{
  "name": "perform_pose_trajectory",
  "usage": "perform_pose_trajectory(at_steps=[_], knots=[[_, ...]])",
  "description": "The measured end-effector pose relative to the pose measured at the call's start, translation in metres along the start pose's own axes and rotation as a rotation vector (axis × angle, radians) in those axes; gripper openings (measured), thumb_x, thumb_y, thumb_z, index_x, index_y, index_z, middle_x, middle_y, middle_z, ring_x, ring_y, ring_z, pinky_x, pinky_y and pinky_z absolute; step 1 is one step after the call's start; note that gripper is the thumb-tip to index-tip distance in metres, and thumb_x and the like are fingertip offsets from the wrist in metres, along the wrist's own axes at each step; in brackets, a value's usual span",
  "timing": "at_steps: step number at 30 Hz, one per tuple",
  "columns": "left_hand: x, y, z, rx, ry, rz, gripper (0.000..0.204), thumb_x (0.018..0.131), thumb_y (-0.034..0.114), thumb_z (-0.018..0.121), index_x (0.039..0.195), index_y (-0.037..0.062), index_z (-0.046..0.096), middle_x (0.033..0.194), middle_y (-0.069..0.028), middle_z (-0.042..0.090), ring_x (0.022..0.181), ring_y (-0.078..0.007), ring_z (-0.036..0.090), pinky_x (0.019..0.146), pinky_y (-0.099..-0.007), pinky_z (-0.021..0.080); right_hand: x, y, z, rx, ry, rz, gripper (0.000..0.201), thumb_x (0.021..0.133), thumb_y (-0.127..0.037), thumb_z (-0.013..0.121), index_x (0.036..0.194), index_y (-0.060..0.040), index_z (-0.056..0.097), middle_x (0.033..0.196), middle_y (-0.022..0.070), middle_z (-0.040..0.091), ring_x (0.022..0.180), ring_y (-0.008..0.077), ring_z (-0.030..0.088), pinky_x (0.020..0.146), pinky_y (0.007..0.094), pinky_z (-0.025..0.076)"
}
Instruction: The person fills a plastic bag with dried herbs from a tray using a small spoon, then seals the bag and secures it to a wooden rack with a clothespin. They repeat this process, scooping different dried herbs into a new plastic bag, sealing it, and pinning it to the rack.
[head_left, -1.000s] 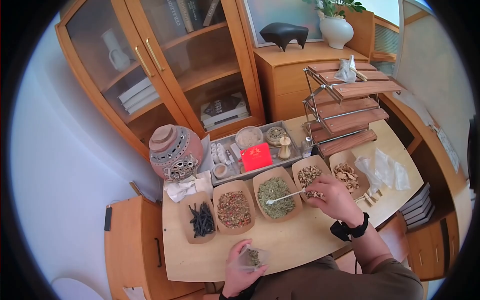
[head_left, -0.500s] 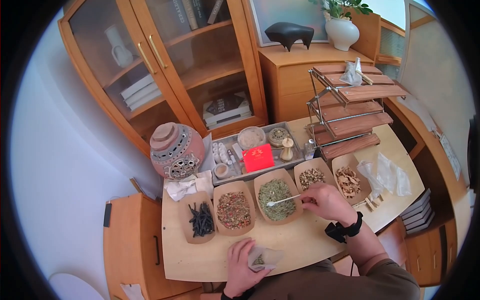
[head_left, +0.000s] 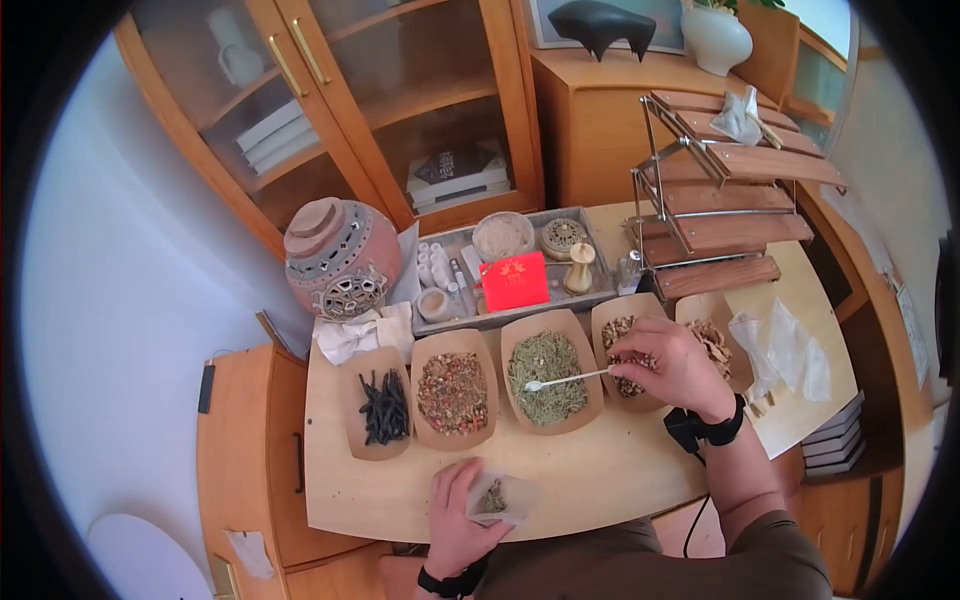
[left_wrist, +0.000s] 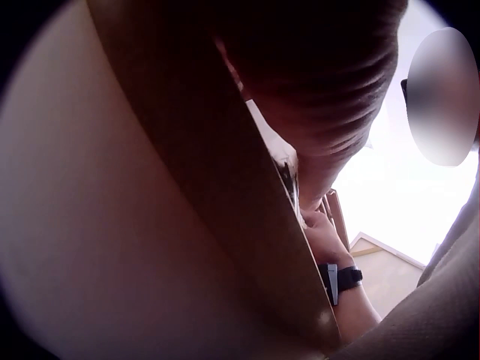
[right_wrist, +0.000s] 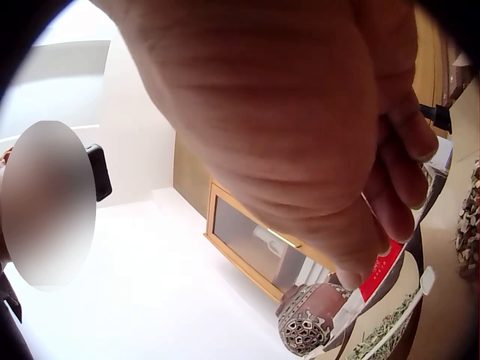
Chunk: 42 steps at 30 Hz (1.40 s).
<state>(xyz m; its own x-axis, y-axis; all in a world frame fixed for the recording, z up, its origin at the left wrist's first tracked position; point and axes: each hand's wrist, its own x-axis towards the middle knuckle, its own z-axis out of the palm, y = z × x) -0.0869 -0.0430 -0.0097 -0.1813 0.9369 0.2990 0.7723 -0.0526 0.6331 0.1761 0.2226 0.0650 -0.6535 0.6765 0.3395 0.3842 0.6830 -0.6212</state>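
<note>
My right hand [head_left: 676, 368] pinches the end of a thin white spoon [head_left: 568, 379], whose small bowl lies on the green dried herb [head_left: 552, 350] in the middle paper tray. The right wrist view shows the same hand [right_wrist: 277, 120] from below, with the white spoon [right_wrist: 409, 319] over the herbs. Near the front edge of the table, my left hand [head_left: 462, 515] holds a translucent bag [head_left: 515, 498] between thumb and fingers, with some dried herb in it. The left wrist view shows mostly the dark underside of a hand [left_wrist: 315, 82].
Paper trays of black strips [head_left: 384, 408], reddish mix [head_left: 452, 393] and brown pieces [head_left: 712, 340] flank the herb tray. Behind stand a clay pot [head_left: 338, 255], a grey tray [head_left: 490, 322] with a red packet [head_left: 515, 281], and a tiered wooden rack [head_left: 730, 225]. Empty bags [head_left: 790, 350] lie right.
The head view has shifted. The spoon stays over the green herb, its bowl slightly farther left in the tray. The left hand still holds the bag.
</note>
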Motion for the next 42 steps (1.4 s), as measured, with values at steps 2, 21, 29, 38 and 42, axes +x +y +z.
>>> perform_pose_trajectory(at_steps=[2, 21, 29, 38, 42], knots=[[0.001, -0.002, 0.002, 0.019, -0.002, -0.008, 0.09, 0.069, 0.039, 0.099, 0.138, 0.0003, 0.057, 0.133, -0.0201, 0.06, 0.121, -0.04, 0.058, 0.102, -0.0488, 0.051, 0.0, -0.001, 0.0, -0.026, -0.032, -0.037, 0.022, 0.082, -0.01, 0.085, 0.101, -0.004, 0.077, 0.088, 0.0121, 0.068, 0.089, 0.0335, 0.067, 0.078, 0.0431, 0.055], [0.005, 0.003, -0.004, 0.038, -0.049, 0.006, 0.087, 0.069, 0.04, 0.094, 0.138, 0.0004, 0.059, 0.136, -0.0193, 0.062, 0.121, -0.0415, 0.059, 0.103, -0.0504, 0.049, 0.001, 0.008, 0.027, -0.059, -0.07, -0.035, 0.021, 0.082, -0.004, 0.081, 0.103, -0.0033, 0.078, 0.089, 0.0116, 0.067, 0.087, 0.0336, 0.064, 0.076, 0.0438, 0.054], [0.006, 0.003, -0.011, 0.018, -0.148, -0.011, 0.086, 0.068, 0.031, 0.093, 0.14, 0.0013, 0.058, 0.138, -0.0193, 0.06, 0.125, -0.042, 0.056, 0.107, -0.0507, 0.046, 0.001, 0.007, 0.025, -0.1, 0.082, 0.021, 0.019, 0.085, -0.001, 0.079, 0.104, -0.0023, 0.079, 0.092, 0.0113, 0.066, 0.088, 0.0322, 0.065, 0.076, 0.0409, 0.053], [0.002, 0.0, -0.001, 0.034, -0.059, 0.045, 0.091, 0.081, 0.053, 0.087, 0.148, 0.0019, 0.053, 0.147, -0.0217, 0.057, 0.134, -0.0461, 0.052, 0.111, -0.0555, 0.042, 0.0, -0.002, 0.026, -0.294, 0.126, -0.092, 0.013, 0.085, 0.001, 0.077, 0.096, -0.0017, 0.072, 0.095, 0.0129, 0.062, 0.091, 0.0335, 0.063, 0.077, 0.0423, 0.054], [0.005, 0.005, 0.008, 0.08, -0.007, 0.034, 0.088, 0.065, 0.031, 0.094, 0.14, 0.0014, 0.058, 0.136, -0.0193, 0.062, 0.121, -0.0407, 0.059, 0.102, -0.0494, 0.05, -0.003, -0.005, 0.029, -0.294, 0.109, -0.12, 0.015, 0.085, -0.002, 0.077, 0.097, -0.0038, 0.069, 0.089, 0.0118, 0.062, 0.084, 0.0339, 0.063, 0.074, 0.0422, 0.054]])
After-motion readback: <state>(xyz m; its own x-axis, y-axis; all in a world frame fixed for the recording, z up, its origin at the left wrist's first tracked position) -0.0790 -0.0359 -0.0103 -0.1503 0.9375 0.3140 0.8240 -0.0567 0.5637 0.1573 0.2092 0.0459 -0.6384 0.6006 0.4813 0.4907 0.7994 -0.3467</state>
